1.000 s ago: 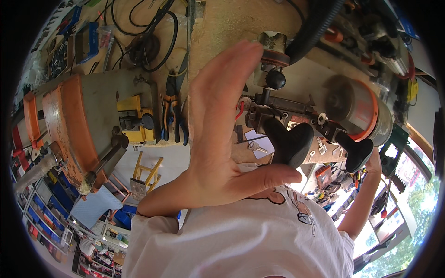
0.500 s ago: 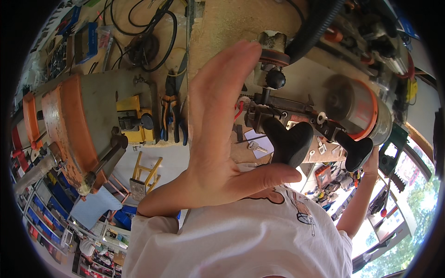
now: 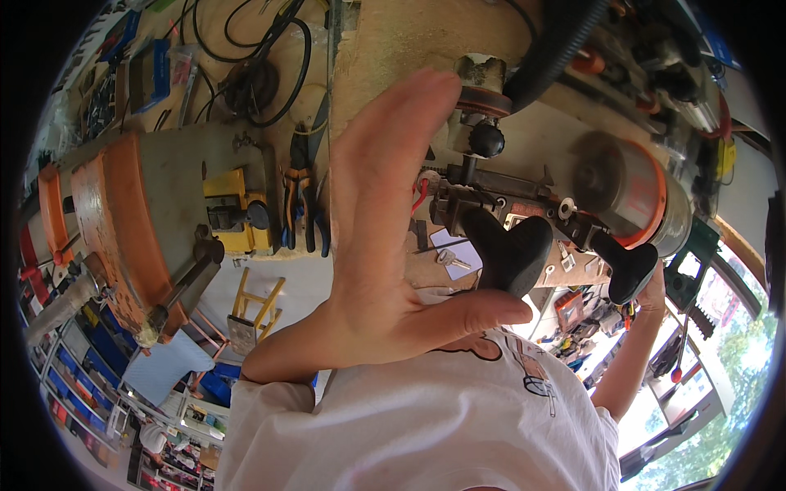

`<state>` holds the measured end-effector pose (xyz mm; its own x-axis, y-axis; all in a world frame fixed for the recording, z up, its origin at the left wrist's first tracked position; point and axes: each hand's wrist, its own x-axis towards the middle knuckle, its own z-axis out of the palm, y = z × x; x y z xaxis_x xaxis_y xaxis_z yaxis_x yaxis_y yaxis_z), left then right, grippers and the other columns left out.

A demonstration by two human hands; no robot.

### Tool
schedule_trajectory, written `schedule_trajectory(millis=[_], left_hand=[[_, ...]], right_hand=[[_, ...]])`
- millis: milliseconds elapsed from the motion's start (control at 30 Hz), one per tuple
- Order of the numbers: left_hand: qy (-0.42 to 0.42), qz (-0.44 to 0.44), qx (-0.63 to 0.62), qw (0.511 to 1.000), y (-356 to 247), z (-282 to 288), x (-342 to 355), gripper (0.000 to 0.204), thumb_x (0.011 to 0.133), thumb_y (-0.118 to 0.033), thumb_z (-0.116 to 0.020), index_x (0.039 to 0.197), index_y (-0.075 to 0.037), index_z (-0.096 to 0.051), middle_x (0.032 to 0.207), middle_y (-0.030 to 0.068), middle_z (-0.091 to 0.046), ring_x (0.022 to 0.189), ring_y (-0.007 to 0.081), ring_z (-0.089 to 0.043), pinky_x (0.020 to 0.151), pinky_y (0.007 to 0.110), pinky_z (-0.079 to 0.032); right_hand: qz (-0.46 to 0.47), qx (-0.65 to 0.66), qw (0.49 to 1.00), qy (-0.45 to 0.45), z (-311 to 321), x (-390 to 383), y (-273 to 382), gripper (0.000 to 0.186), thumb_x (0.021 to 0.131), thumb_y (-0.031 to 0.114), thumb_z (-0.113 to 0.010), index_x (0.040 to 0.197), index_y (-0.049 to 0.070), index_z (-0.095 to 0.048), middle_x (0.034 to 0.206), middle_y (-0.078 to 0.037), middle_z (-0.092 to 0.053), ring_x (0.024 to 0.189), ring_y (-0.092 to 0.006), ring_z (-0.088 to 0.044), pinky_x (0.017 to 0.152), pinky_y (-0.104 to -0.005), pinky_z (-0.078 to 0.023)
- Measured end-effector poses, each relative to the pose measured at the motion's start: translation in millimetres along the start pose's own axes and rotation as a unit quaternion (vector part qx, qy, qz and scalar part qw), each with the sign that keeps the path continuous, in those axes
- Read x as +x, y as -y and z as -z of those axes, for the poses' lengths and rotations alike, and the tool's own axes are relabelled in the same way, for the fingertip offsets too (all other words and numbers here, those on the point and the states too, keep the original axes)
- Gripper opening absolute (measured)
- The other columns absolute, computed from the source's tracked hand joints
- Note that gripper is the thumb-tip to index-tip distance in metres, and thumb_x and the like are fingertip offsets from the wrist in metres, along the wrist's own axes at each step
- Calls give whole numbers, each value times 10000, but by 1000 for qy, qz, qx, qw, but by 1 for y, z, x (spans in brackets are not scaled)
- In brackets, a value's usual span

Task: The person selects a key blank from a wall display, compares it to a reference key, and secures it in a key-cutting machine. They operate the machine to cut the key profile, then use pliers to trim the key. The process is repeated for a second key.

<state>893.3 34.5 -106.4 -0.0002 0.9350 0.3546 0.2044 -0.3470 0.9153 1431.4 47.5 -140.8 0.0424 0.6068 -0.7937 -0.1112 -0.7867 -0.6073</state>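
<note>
On the pale wooden table (image 3: 397,41), the dark grey, orange-rimmed metal machine (image 3: 524,195) lies to the right of your spread left hand (image 3: 372,237), its long axis running crosswise and sloping down toward the right. Your right hand (image 3: 652,295) seems the nearer, just beside that right end, but it is partly hidden, so I cannot tell its grip; the two black, T-shaped, plastic-looking handles (image 3: 517,255) point toward your body.

your shirt (image 3: 426,417) was matt, creased cloth; the larger wing-shaped knob (image 3: 520,258) before you looked like smooth plastic, the key (image 3: 447,258) shiny metal, the bench top (image 3: 401,37) rough wood, the orange casing (image 3: 106,196) glossy, chipped paint.
</note>
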Motion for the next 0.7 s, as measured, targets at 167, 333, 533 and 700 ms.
schedule_trajectory(millis=[167,333,533,700], left_hand=[[6,4,11,1000,-1,1,1,1093,527,-372,-811,1318,73,-202,1364,230,-210,1270,372,-230,1014,495,-197],[8,-2,10,1000,0,2,2,1088,533,-380,-808,1315,77,-204,1365,234,-204,1271,374,-226,1020,490,-191],[13,-8,10,1000,2,3,2,1087,537,-392,-807,1313,78,-208,1365,235,-203,1276,373,-219,1020,492,-191],[13,-2,12,1000,0,3,1,1092,537,-400,-805,1316,74,-204,1362,231,-206,1276,373,-219,1017,498,-193]], right_hand=[[-4,-45,998,-35,-25,-1,14,442,878,350,-471,1235,93,-428,1149,-60,-556,962,-219,-592,716,-402,-514],[-26,-78,996,-47,-8,5,17,430,896,344,-415,1237,82,-423,1135,-73,-559,931,-229,-601,709,-424,-515],[-40,-113,991,-64,6,12,15,414,899,366,-370,1187,84,-465,1066,-65,-590,851,-217,-618,589,-393,-508],[-56,-160,984,-59,2,15,21,407,901,369,-365,1172,87,-474,1041,-55,-594,840,-207,-612,595,-368,-499]])
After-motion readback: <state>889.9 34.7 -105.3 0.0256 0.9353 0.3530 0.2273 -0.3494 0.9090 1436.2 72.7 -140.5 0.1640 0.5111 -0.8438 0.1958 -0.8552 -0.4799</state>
